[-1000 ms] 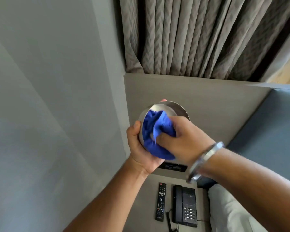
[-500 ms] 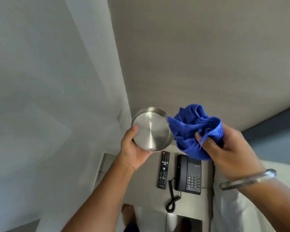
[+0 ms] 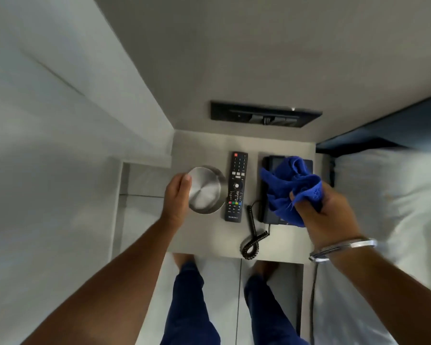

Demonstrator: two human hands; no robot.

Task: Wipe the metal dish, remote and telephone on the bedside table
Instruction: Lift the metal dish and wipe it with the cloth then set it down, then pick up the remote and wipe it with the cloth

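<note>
Dish going down, cloth waiting over the phone

The left hand is gripping the metal dish by its rim, underside up, low over the bedside table just beside the remote, probably so it lands clear of the buttons. The right hand is clenching the bunched blue cloth above the telephone, keeping it ready for whichever piece comes next.
</note>
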